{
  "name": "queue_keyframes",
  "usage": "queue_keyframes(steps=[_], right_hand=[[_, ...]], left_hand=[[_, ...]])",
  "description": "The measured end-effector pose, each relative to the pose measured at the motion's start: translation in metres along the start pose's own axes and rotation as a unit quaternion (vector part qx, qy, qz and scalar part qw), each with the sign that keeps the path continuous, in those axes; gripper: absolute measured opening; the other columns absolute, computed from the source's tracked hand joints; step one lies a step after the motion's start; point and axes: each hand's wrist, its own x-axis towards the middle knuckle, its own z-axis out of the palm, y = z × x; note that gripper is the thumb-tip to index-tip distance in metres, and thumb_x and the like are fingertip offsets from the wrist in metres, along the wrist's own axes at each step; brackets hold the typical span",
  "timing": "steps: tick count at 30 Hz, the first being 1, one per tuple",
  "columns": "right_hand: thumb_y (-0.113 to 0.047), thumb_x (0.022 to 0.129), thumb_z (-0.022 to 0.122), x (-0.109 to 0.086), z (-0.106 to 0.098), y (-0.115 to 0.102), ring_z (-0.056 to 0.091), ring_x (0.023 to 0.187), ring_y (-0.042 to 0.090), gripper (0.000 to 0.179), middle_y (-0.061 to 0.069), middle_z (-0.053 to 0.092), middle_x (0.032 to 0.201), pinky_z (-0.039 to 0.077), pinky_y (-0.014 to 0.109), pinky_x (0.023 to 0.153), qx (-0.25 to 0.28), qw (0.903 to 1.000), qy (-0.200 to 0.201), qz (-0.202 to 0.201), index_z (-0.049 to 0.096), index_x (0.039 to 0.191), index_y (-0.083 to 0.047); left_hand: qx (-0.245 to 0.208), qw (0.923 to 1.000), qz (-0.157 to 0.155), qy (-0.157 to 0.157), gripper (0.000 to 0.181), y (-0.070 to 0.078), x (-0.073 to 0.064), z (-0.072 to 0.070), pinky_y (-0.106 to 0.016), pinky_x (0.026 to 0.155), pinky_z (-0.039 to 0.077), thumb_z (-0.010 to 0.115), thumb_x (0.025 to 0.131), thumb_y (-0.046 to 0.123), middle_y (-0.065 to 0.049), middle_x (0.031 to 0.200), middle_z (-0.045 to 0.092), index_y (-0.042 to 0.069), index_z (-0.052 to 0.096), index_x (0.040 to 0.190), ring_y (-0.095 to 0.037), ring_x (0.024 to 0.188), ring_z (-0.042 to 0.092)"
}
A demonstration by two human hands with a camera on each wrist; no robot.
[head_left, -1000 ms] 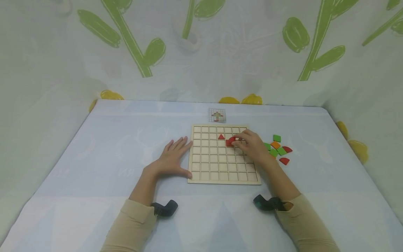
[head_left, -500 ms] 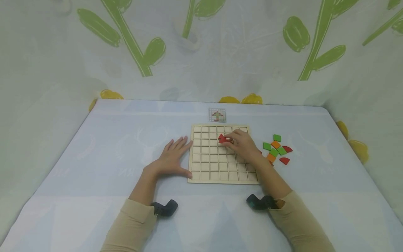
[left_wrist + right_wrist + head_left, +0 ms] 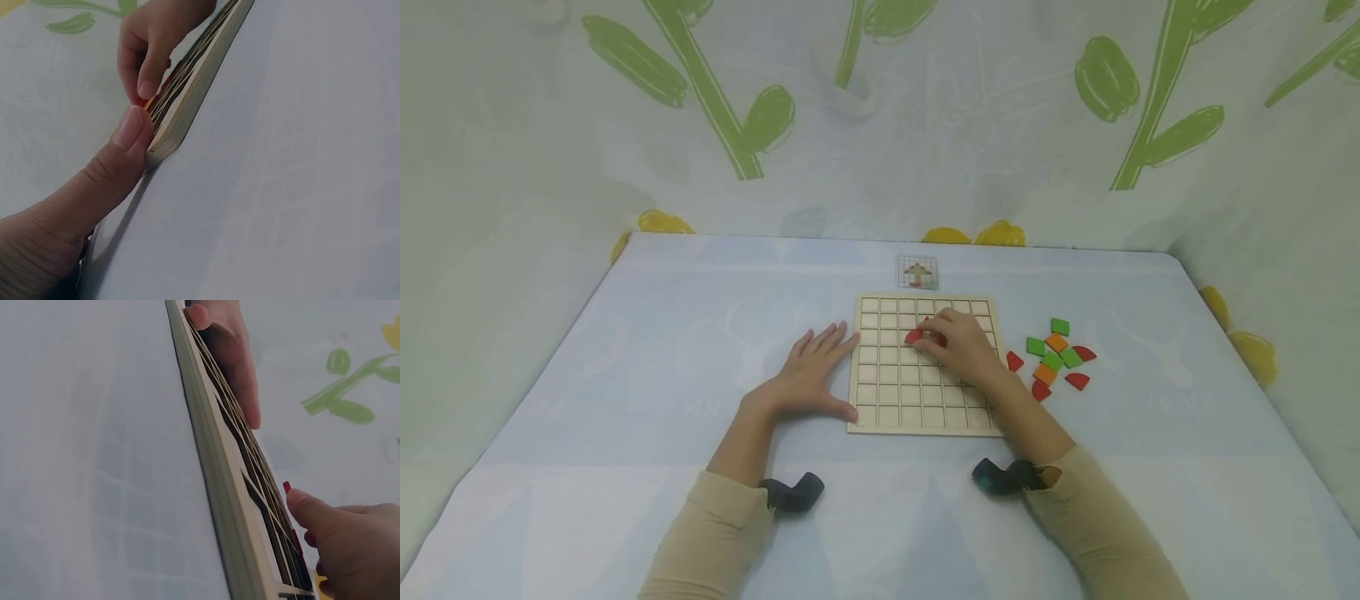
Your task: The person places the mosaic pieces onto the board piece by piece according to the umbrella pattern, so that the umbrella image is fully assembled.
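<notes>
In the head view, a wooden grid board [image 3: 887,400] lies mid-table. My left hand [image 3: 808,379] rests at its left edge, fingers spread and straight; in the left wrist view the thumb [image 3: 112,159] touches the board's corner. My right hand [image 3: 958,346] is over the board's upper part, pinching a red quarter-circle tile [image 3: 913,336] between thumb and fingertips. In the right wrist view, a thin red edge of the tile [image 3: 287,486] shows at the thumb tip. A red triangle tile [image 3: 927,318] and another red tile are partly hidden by the fingers.
Loose tiles lie right of the board: green squares [image 3: 1060,327], orange squares [image 3: 1056,342] and red quarter circles [image 3: 1077,381]. Behind the board lies a small pattern card [image 3: 917,272] with a tree-like arrow figure on a grid. A patterned fabric wall [image 3: 955,167] rises at the table's back.
My right hand has moved left across the board with the red quarter-circle tile, past the red triangle. More red tiles at the right have come into view. The left hand has stayed still.
</notes>
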Motion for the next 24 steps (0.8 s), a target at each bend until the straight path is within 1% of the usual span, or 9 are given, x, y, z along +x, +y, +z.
queue_keyframes(steps=[4,9,18,24], right_hand=[[-0.026,0.084,0.073,0.0007,0.0026,-0.0006,0.047,0.07,0.015,0.027,0.002,0.058,0.081,0.034,0.033,0.071,-0.011,0.9999,-0.001,-0.001,0.072,0.104,-0.009],[-0.026,0.084,0.072,0.0015,0.0039,-0.004,0.05,0.072,0.014,0.027,0.001,0.059,0.083,0.036,0.036,0.076,-0.013,0.9998,-0.013,0.007,0.072,0.106,-0.009],[-0.029,0.085,0.071,0.0039,0.0071,-0.0029,0.054,0.074,0.015,0.03,0.001,0.061,0.086,0.038,0.036,0.077,-0.026,0.9993,-0.026,0.008,0.071,0.108,-0.009],[-0.029,0.085,0.071,0.0032,0.0066,-0.0025,0.053,0.073,0.014,0.03,0.001,0.06,0.084,0.036,0.034,0.073,-0.024,0.9994,-0.021,0.011,0.072,0.108,-0.01]], left_hand=[[0.0,1.0,0.001,0.0,0.117,0.0007,-0.0004,-0.0005,-0.051,0.116,-0.002,0.077,0.063,0.061,-0.015,0.159,0.009,0.01,0.02,0.152,-0.03,0.146,0.003],[-0.001,1.0,0.006,0.004,0.116,0.0015,-0.0012,-0.0009,-0.052,0.116,-0.001,0.077,0.063,0.06,-0.016,0.158,0.009,0.009,0.021,0.151,-0.031,0.146,0.004],[0.01,0.9999,0.005,0.005,0.118,-0.0018,0.0,0.0017,-0.052,0.116,-0.001,0.076,0.062,0.062,-0.016,0.158,0.009,0.009,0.02,0.151,-0.031,0.146,0.004],[0.009,0.9999,0.001,0.006,0.119,-0.0018,0.0012,0.003,-0.05,0.116,-0.002,0.077,0.062,0.062,-0.013,0.159,0.008,0.011,0.019,0.152,-0.028,0.147,0.003]])
